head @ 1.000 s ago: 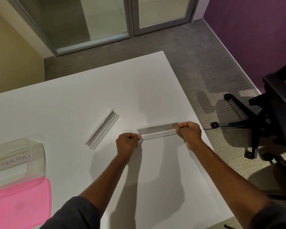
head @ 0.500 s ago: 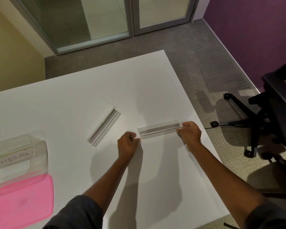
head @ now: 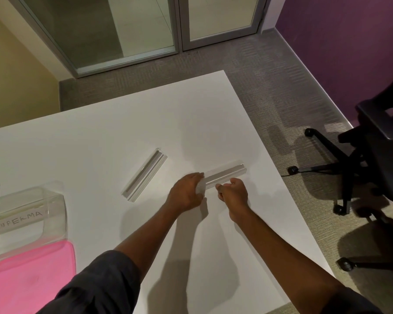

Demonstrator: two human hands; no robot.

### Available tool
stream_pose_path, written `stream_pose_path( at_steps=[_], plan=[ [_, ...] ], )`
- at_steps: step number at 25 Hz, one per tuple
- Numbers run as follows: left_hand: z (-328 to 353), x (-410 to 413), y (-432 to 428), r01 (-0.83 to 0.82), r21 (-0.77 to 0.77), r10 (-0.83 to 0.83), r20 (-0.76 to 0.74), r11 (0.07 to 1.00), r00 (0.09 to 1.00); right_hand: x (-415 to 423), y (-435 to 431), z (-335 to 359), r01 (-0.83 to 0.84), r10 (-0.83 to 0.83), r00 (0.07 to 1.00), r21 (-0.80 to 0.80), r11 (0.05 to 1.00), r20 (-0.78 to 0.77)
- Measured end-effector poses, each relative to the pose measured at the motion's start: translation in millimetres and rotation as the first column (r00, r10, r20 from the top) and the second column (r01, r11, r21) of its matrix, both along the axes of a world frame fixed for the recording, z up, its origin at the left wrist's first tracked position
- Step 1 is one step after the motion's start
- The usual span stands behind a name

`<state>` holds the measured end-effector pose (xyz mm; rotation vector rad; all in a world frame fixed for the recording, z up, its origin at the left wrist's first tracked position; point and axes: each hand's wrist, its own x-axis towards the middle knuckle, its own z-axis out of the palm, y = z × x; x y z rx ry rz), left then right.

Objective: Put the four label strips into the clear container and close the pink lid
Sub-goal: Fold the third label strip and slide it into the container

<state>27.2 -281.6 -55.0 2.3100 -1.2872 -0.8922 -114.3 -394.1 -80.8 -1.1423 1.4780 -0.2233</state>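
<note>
One clear label strip (head: 225,175) lies across the white table (head: 100,143), right of centre. My left hand (head: 186,192) grips its left end. Fingers curled, my right hand (head: 233,193) pinches the strip's near edge around its middle, and the right end sticks out free. To the left, a second label strip (head: 145,175) lies loose at an angle. At the left edge stands the clear container (head: 55,207), with handwritten tape on its front. The pink lid (head: 32,279) lies flat in front of it. I cannot tell what the container holds.
The table's right edge runs close beside my right arm, with grey carpet beyond. A black office chair (head: 377,159) on castors stands to the right. Glass doors (head: 145,26) line the far wall.
My right hand has slid from the strip's right end to its middle. The left hand has closed further over the left end, and the strip has tilted slightly.
</note>
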Motion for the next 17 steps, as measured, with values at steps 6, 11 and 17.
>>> stream_pose_path(
  at_steps=[6, 11, 17],
  plan=[
    [12.4, -15.9, 4.1, -0.011, 0.022, 0.011, -0.014, 1.000, 1.000, 9.3, -1.7, 3.6, -0.088, 0.087, 0.996, -0.070, 0.994, -0.023],
    [16.3, -32.9, 15.0, -0.042, -0.007, 0.041, -0.089, 0.999, 0.995, 13.3, -2.0, 12.3, -0.248, 0.231, 0.966, -0.166, 0.954, -0.115],
    [12.8, -52.5, 20.0, -0.141, -0.018, 0.132, -0.244, 0.990, 0.961, 16.2, 2.8, 17.8, -0.519, 0.443, 0.842, -0.235, 0.822, -0.308]
  ],
)
